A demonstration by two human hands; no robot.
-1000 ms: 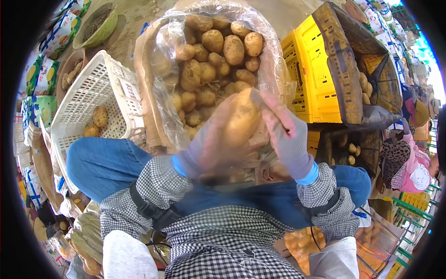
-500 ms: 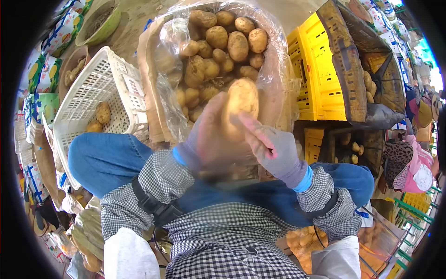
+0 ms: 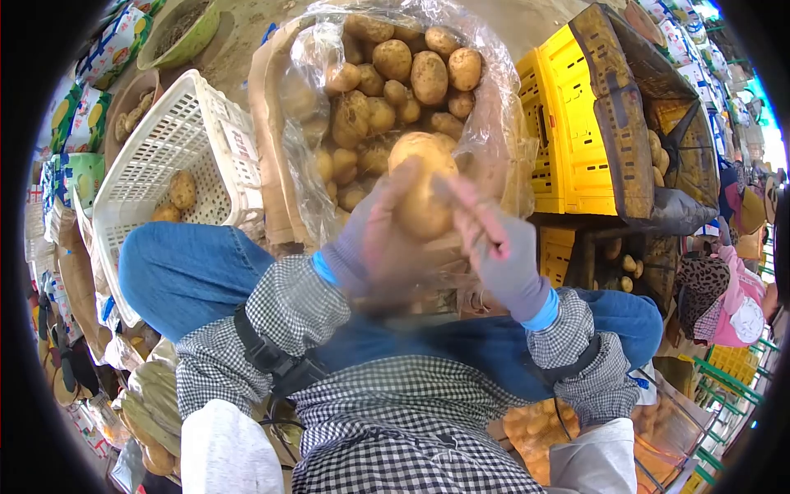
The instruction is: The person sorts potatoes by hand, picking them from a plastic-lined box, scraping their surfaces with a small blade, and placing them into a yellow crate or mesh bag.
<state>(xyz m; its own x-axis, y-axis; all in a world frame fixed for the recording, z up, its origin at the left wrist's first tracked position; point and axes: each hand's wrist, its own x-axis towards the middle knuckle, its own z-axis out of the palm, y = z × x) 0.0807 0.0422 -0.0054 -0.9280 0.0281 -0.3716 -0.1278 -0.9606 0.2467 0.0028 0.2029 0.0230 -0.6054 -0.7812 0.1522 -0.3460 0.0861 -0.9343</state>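
A large pale potato is held by my left hand, its fingers closed around the potato's left side. My right hand is at the potato's right side with its fingertips against or just over the skin. Motion blurs those fingers, so their grip cannot be made out. Both hands wear greyish gloves with pink fingers. Just beyond the held potato is a cardboard box lined with clear plastic. Several soil-marked potatoes lie inside it.
On the left, a white basket holds two potatoes. A yellow crate stands on the right beside a dark-lined container with potatoes. A green tub is at the far left. A person in pink is at the far right.
The potato has tilted between my hands and shows a rounder outline. My right hand has shifted slightly and its fingers are more blurred. The view has moved a little.
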